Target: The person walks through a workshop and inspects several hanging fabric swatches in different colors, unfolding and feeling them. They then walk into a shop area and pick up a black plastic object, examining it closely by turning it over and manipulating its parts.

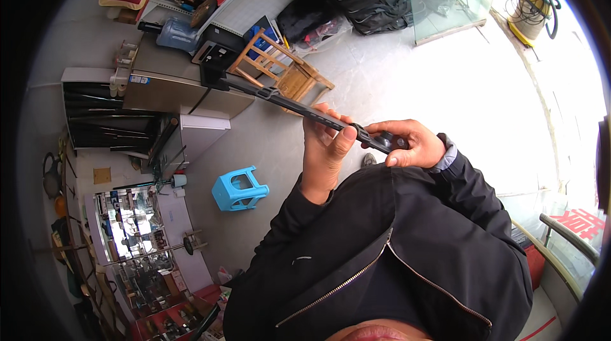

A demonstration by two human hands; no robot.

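Note:
A long, slim black bar (302, 110) with small slots and clip-like pieces along it slants across the front of my body. Its far end reaches up to the left, where it merges with dark things behind, so that tip is hard to make out. My left hand (326, 153) is closed round the bar near its middle, thumb on the near side. At the bar's lower right end, my right hand (412, 142) grips it between thumb and fingers, beside a round black knob (385, 138). What kind of tool it is I cannot tell.
A wooden chair (298, 80) stands beyond the bar, and a blue plastic stool (240, 189) is on the floor to the left. Left lie a cabinet (172, 91) and display shelves (130, 213). A glass panel (445, 7) and a yellow vacuum-like machine (531, 13) are far right.

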